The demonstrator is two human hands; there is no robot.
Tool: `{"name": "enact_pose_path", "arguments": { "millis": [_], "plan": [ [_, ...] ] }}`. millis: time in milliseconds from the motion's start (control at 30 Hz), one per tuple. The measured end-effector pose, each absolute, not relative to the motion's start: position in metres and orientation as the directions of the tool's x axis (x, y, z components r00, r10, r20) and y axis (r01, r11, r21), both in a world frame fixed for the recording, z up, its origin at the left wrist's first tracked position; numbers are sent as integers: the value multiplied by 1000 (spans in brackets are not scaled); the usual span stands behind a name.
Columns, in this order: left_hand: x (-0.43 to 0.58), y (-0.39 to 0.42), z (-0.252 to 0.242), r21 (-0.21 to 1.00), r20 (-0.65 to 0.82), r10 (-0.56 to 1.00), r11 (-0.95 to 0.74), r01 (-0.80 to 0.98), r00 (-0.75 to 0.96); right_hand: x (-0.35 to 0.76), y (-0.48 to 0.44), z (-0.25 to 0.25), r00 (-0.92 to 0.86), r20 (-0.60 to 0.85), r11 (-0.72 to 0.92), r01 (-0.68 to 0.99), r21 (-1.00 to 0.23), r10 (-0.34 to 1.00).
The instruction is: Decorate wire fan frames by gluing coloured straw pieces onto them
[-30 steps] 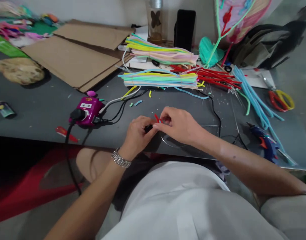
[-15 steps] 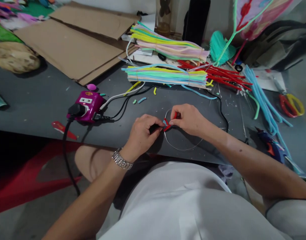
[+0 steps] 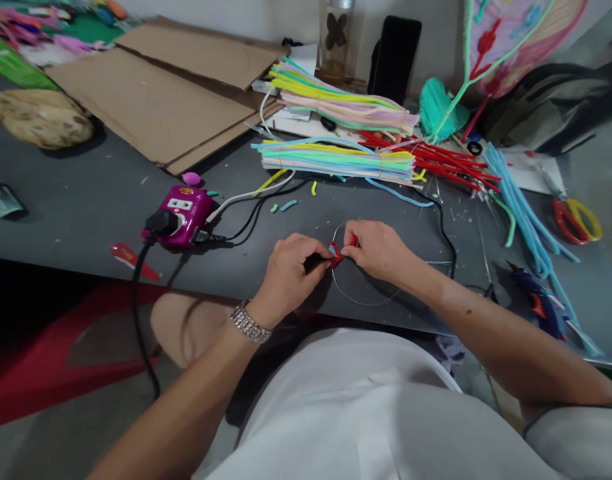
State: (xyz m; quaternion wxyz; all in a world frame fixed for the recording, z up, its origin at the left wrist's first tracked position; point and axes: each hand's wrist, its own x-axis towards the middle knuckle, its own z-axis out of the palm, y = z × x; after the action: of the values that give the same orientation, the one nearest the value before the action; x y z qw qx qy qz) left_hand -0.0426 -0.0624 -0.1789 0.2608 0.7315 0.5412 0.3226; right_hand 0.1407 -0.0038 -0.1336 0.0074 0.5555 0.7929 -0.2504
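My left hand pinches the side of a thin metal wire hoop, where a red pipe cleaner is wound around it. A short light-blue piece shows beside the red, close to my left fingertips. My right hand is closed on the other part of the red pipe cleaner, whose end sticks out between thumb and fingers. The hoop stays low over the grey table, near its front edge, and my right hand and wrist cover part of it.
Bundles of pastel pipe cleaners lie behind my hands, with red pipe cleaners to their right. A purple power adapter with cables stands left. Scissors and a blue glue gun lie right. Cardboard sheets rest at back left.
The view has shifted slightly, so everything sits a little lower in it. My right hand has drawn the red pipe cleaner slightly around; both hands keep their grip.
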Motion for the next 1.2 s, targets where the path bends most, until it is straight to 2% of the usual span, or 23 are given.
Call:
{"name": "enact_pose_path", "arguments": {
  "millis": [200, 467, 767, 1200],
  "plan": [
    [-41, -62, -179, 716, 218, 955, -298, 632, 203, 140, -1, -133, -361, -306, 230, 891, -391, 881],
    [-41, -60, -179, 688, 334, 916, -397, 608, 220, 139, 0, -131, -367, -292, 254, 897, -361, 883],
    [-42, -57, -183, 646, 262, 937, -348, 679, 231, 143, -1, -137, -423, -184, 354, 880, -317, 887],
    [-41, -48, -193, 628, 278, 938, -341, 700, 207, 138, -1, -122, -411, -271, 349, 904, -248, 871]
  ]
}}
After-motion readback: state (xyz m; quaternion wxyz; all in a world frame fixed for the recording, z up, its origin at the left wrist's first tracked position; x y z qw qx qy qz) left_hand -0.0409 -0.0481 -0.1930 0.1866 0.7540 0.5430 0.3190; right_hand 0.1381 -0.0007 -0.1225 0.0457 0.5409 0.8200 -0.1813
